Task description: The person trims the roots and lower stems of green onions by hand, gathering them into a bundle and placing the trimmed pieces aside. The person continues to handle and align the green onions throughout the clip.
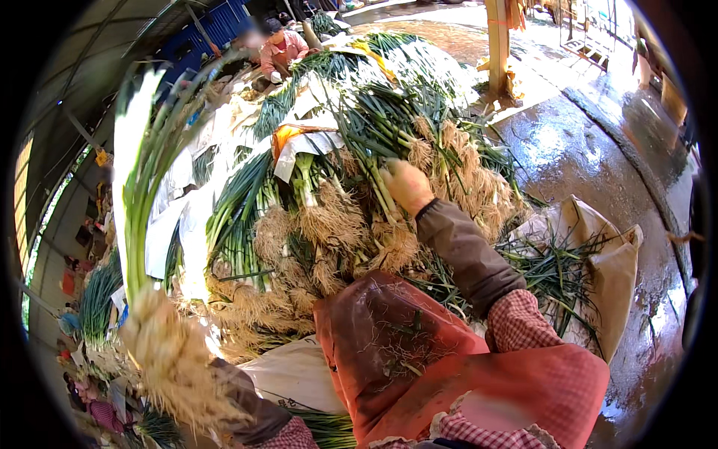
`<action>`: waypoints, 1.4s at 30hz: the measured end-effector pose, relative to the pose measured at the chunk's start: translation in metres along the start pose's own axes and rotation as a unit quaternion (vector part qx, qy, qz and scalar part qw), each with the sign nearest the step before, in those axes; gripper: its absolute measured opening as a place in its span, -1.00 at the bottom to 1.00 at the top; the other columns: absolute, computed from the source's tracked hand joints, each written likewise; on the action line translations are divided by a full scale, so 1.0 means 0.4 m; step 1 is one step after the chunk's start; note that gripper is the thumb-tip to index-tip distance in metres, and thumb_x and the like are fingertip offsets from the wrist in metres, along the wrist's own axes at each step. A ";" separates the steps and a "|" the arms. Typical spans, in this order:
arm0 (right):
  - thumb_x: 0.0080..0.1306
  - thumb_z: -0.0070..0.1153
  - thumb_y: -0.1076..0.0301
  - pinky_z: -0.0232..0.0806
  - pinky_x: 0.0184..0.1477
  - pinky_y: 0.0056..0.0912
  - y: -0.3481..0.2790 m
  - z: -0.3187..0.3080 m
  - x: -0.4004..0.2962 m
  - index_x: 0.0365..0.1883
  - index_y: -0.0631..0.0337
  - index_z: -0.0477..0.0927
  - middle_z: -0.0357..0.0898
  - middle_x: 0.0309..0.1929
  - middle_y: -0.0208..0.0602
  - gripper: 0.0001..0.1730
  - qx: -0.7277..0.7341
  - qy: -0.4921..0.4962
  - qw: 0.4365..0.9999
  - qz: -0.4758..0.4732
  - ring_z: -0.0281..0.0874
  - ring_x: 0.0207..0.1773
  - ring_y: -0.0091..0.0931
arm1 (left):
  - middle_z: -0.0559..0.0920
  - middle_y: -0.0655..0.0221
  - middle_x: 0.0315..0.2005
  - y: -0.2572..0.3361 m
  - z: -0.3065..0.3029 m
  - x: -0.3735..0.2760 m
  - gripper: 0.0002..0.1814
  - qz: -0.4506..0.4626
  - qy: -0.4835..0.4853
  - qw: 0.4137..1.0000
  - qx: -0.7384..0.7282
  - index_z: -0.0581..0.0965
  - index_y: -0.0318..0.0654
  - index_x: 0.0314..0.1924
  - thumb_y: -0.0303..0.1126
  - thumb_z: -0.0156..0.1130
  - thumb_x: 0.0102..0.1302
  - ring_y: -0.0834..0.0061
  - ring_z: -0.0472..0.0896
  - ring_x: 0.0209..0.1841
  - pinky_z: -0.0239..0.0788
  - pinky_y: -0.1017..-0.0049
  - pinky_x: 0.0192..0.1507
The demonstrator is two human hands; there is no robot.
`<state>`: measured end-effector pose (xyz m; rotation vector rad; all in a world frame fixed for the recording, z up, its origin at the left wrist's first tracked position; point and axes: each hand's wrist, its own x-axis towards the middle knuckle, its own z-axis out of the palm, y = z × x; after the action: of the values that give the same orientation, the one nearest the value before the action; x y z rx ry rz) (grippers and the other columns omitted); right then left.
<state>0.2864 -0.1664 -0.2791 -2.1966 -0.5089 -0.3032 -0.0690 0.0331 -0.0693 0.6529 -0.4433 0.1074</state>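
A large bundle of green onions, leaves up and blurred, stands raised at the left. My left sleeve leads in behind its shaggy roots; the roots largely hide my left hand, which holds the bundle. My right hand, in a pale orange-yellow glove, lies over green onion stalks in the heap, its fingers curled around or against them; the fingertips are partly hidden. Before me the heap shows tangled tan root ends and dark green leaves. A wet red apron with stray roots covers my lap.
A person in a checked shirt sits behind the heap. White sheets lie among the onions. To the right are a tan sack with loose leaves, wet floor and a wooden post. More people sit far left.
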 end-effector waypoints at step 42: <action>0.53 0.04 0.17 0.26 -0.63 -0.69 -0.037 -0.348 -0.636 0.10 0.24 0.62 0.60 -0.40 -0.50 -0.64 0.402 -0.095 0.890 0.194 0.32 -0.57 -0.76 | 0.55 0.44 -0.48 -0.699 -0.308 -0.245 -0.83 -0.188 0.403 0.892 0.081 0.53 -0.34 -0.05 -0.47 0.23 0.41 0.52 0.60 -0.24 0.50 0.49 -0.11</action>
<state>0.0479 -0.3319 -0.2802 -1.4568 -0.2194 0.3062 -0.0472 -0.1094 -0.3557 0.7841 0.5035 0.0399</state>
